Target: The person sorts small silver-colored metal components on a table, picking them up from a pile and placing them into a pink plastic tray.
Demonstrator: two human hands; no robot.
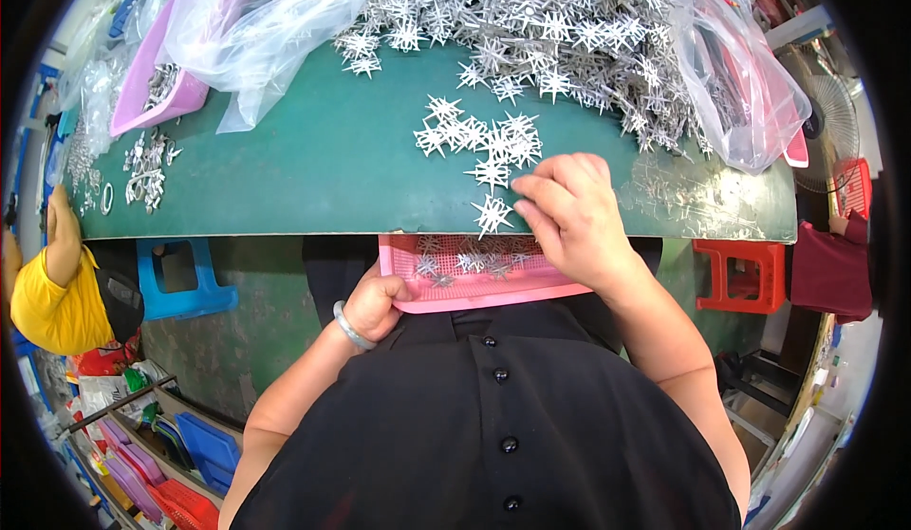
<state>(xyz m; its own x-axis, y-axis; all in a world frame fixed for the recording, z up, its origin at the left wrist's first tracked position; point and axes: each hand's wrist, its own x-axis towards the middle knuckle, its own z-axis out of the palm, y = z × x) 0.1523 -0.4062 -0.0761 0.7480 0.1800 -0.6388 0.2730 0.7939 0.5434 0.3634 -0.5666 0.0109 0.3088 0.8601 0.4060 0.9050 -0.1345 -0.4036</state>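
My left hand (373, 308) grips the left rim of a pink plastic basket (493, 295), thumb over the edge. The basket sits at my lap, partly below the table's front edge, and several silvery star-shaped metal pieces (442, 281) lie in it. My right hand (567, 209) hovers at the table's front edge above the basket's right side. Its fingers are bent, with thumb and index tips slightly apart and nothing visible between them. Close to those tips, a single metal star (492, 215) lies at the table edge. Just beyond it is a small loose cluster of stars (493, 141).
A big heap of metal stars (560, 32) covers the green table's (313, 160) far side, between clear plastic bags (735, 74). At left are a pink tub (176, 98) and small metal parts (147, 169). Stools and other people flank the table.
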